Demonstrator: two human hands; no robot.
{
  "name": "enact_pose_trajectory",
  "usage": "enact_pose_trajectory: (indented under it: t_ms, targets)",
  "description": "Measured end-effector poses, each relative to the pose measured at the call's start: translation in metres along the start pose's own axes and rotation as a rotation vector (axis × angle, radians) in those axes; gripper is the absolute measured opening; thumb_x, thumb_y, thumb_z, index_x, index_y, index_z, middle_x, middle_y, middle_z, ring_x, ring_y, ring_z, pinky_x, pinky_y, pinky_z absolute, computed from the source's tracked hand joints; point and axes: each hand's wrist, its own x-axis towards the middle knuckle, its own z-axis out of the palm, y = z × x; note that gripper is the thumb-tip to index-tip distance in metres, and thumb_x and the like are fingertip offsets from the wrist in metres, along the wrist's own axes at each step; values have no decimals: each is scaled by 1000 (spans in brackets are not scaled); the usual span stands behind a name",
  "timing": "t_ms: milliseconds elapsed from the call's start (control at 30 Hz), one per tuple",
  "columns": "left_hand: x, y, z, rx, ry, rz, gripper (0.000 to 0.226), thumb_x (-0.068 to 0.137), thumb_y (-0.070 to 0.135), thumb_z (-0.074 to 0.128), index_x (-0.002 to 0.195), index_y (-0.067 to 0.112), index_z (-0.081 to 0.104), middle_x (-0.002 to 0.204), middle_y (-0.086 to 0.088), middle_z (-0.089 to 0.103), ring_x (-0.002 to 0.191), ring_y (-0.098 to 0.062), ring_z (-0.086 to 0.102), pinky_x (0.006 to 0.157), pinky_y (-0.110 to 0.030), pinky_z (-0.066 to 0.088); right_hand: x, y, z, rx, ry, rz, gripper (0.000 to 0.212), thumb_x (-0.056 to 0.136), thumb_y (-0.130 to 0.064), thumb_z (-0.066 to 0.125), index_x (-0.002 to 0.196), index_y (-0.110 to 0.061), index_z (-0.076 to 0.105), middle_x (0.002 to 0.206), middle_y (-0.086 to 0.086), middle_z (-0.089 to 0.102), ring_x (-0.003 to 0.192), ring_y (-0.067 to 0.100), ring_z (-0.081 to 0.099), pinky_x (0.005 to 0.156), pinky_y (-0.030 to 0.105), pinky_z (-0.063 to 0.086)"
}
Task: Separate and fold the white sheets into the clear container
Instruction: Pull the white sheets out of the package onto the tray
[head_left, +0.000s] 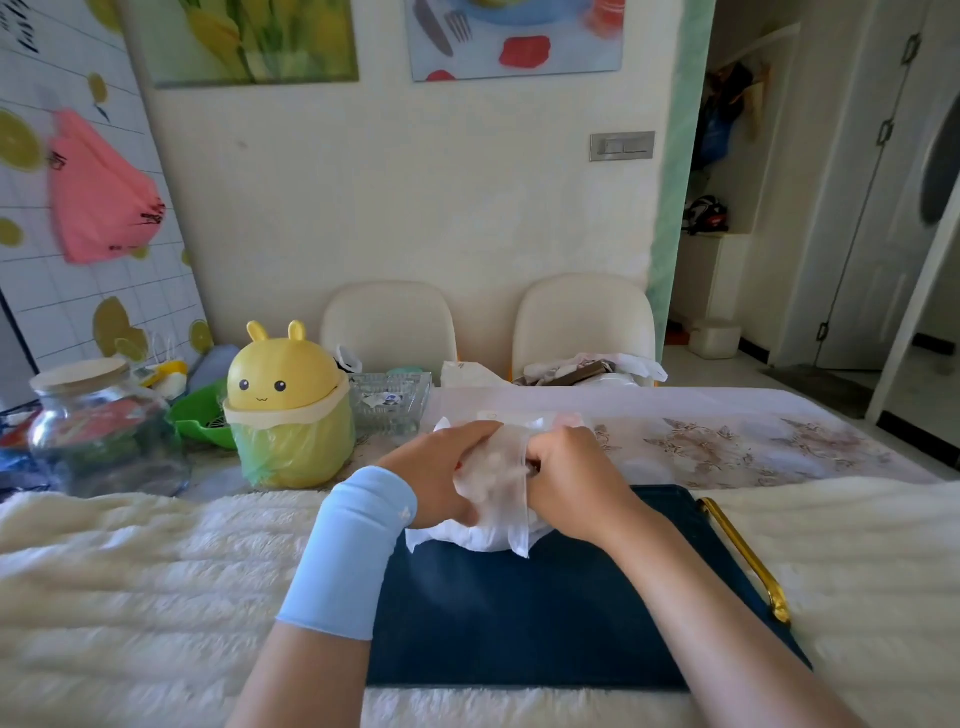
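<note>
Gripping one translucent white sheet (494, 486), left hand (440, 467) and right hand (577, 478) curl round it just above the white pile (467, 538) on the blue tray (519, 623). Judged early: nothing visibly folded; clear container not identifiable.

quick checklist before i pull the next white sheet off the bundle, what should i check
1. Left hand grip on the thin white translucent sheets: ok, fingers curled round the bundle.
2. Right hand grip on the same bundle: ok, it holds the other side.
3. Bundle above the dark blue rectangular tray: ok, bare tray lies in front of it.
4. One sheet already freed from the rest: cannot tell, the bundle is blurred.
5. Clear container open and ready: cannot tell, the hands hide what sits behind them.
6. Yellow rabbit-faced bin out of the way: ok, it stands apart on the left.
</note>
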Motion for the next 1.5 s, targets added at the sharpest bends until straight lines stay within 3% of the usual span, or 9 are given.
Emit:
enact_pose_trajectory:
  t_ms: [133,267,400,467,667,900,1100,1333,1500]
  targets:
    - [-2,8,-3,76,-27,-33,89,80,20,78,150,41,28,141,10,47,127,-21,48,104,-34,41,-7,1,-13,64,10,-21,51,86,-1,60,52,-41,58,69,-7,56,62,11,52,55,28,46]
    - [0,18,-2,133,-51,-35,88,81,23,78,151,39,27,146,8,45,130,-24,47,108,-40,41,-11,15,-20,115,38,20,31,80,-4,64,58,-25,69,62,-3,66,59,20,60,57,39,55]
    - [3,22,-1,249,-81,-78,92,81,26,78,152,39,22,150,6,42,132,-27,46,108,-42,42,-23,18,-29,274,12,53,31,81,-4,69,62,-28,75,61,-6,70,55,8,63,54,21,51]
    - [4,24,-2,337,-89,-136,94,81,28,76,153,39,18,153,7,39,135,-27,44,108,-43,42,-24,19,-31,312,19,53,21,80,-4,71,65,-19,75,63,4,70,57,16,63,58,28,56]
    - [-2,26,-6,563,-102,-281,74,94,26,58,153,43,17,160,2,30,145,-30,33,119,-45,27,-34,39,-57,230,159,81,14,82,-14,74,69,-13,71,58,6,66,50,9,53,53,25,39]
    - [2,48,11,452,-74,-122,91,86,27,60,156,37,3,166,0,-3,153,-28,-3,123,-51,6,-53,73,-52,-139,-167,118,8,83,-21,68,85,-21,60,88,-11,56,84,17,56,67,29,42]
    - [21,102,66,114,-120,64,59,102,36,43,156,25,21,159,-2,31,142,-26,36,115,-42,32,-60,67,-76,-84,-249,238,63,91,-24,54,150,-37,35,148,-17,43,130,10,49,96,29,45]
    - [33,120,88,-55,-195,44,72,98,37,51,156,27,9,146,-11,49,125,-30,54,103,-41,45,-67,77,-74,-311,-156,183,52,103,-28,35,155,-32,34,163,-8,30,150,17,23,121,40,24]
    - [29,109,76,-43,-217,43,101,87,42,64,154,28,-11,142,-2,49,125,-27,50,108,-41,39,-68,86,-57,-221,-357,223,48,108,-42,27,154,-30,37,158,-1,41,141,23,43,112,39,38]
